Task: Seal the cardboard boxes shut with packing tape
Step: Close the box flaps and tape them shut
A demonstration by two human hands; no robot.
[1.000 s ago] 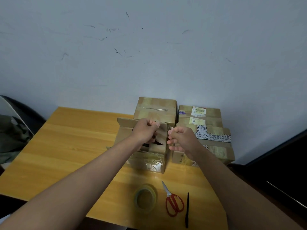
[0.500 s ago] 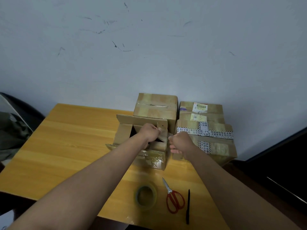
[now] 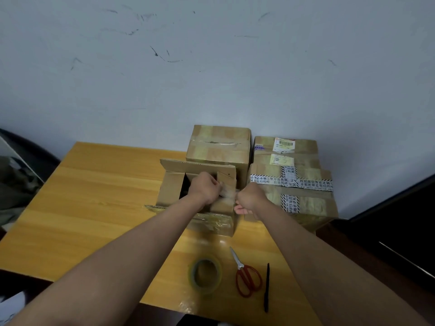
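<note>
An open cardboard box (image 3: 171,187) stands mid-table with its flaps up. Above its right flap, my left hand (image 3: 207,190) and my right hand (image 3: 249,200) each pinch one end of a short strip of clear tape (image 3: 229,193) stretched between them. The strip lies against the right flap, near the box's right edge. A roll of packing tape (image 3: 205,274) lies flat on the table in front of the box.
A taped box (image 3: 219,147) stands behind the open one, against the wall. A larger box (image 3: 292,184) with printed tape sits to the right. Red scissors (image 3: 247,276) and a black pen (image 3: 266,287) lie near the wooden table's (image 3: 98,198) front edge.
Both hands have come down and slightly forward, bringing the tape strip from above the box onto its right flap. The box's far flap now stands more exposed.
</note>
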